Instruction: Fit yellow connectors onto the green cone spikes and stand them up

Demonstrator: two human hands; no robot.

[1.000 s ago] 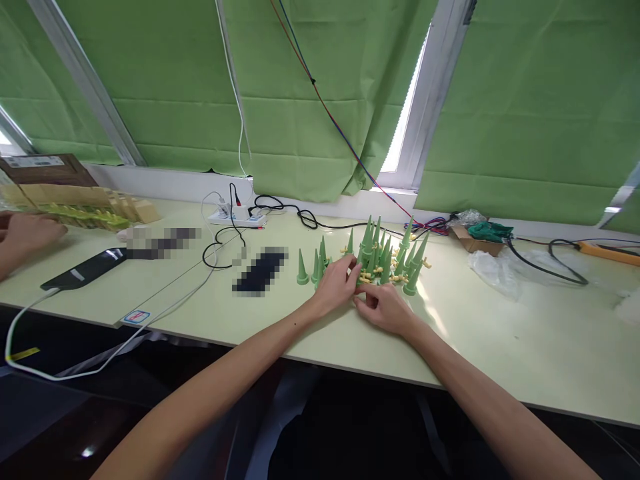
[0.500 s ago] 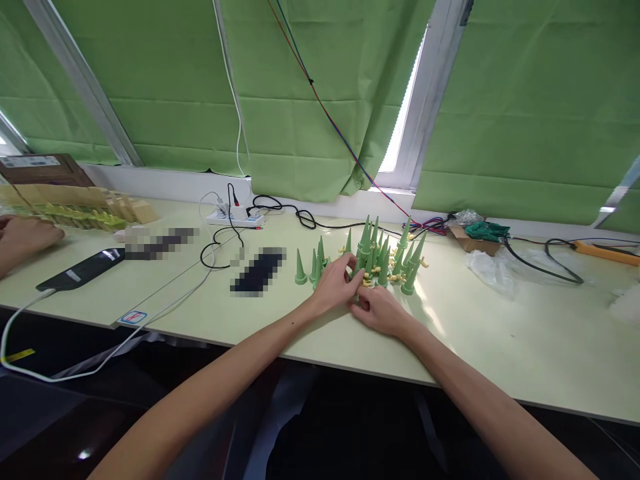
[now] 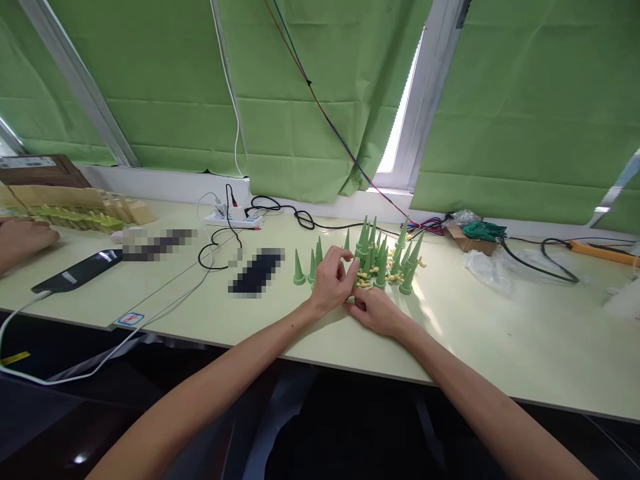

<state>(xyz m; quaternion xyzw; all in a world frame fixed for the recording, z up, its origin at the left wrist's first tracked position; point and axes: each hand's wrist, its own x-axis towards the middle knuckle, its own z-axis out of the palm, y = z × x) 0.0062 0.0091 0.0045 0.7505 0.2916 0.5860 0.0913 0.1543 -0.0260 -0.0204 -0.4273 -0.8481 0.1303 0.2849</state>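
Several pointed green cones (image 3: 380, 267) stand in a cluster on the table, with small pale-yellow pieces (image 3: 363, 283) lying among them. My left hand (image 3: 333, 280) is at the cluster's front left, its fingers curled toward the thumb. Whatever lies between those fingers is hidden from view. Close beside it, my right hand (image 3: 379, 311) rests low at the front of the cones, fingers bent and closed; their contents are also hidden. To the left of my left hand, a separate green cone (image 3: 299, 270) stands upright.
A blurred dark flat object (image 3: 257, 271) lies left of the cones. Black cables and a white power strip (image 3: 234, 219) run along the wall. Right are a small cardboard box (image 3: 471, 240) and clear plastic bags (image 3: 487, 270). Another person's hand (image 3: 27, 240) is at far left.
My left hand's knuckles have lifted slightly and its fingers have drawn back a little from the cones. My right hand has barely moved. The view has shifted slightly.
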